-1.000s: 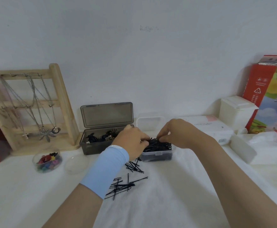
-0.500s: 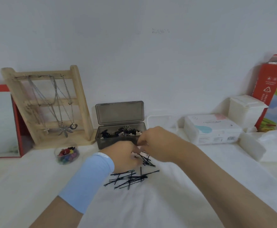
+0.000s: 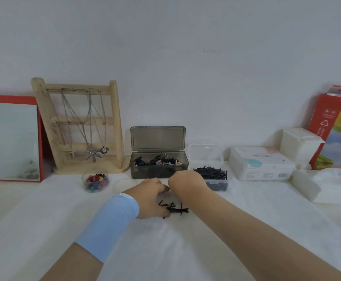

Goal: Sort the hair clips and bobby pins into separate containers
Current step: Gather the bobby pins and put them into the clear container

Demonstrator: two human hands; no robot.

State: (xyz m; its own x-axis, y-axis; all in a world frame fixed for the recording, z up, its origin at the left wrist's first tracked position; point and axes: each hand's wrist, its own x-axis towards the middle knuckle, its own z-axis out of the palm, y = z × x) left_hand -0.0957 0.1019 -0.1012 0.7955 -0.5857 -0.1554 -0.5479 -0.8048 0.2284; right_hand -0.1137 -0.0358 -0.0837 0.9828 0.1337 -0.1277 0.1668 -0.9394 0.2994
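Observation:
Several loose black bobby pins lie in a small pile on the white cloth. My left hand, with a light blue band on the wrist, lies over the pile's left end, and its fingers curl onto the pins. My right hand hovers just behind the pile, back towards me, so its fingers are hidden. A small clear box heaped with bobby pins stands right of that hand. A grey box with its lid up holds dark and beige hair clips.
A wooden necklace stand and a red-framed mirror stand at the back left. A clear round tub of coloured clips and its lid sit left of my hands. White boxes and a red carton fill the right.
Both hands have come back from the clear bobby-pin box to the loose pile on the cloth. The clear box now shows uncovered. The loose pile looks smaller.

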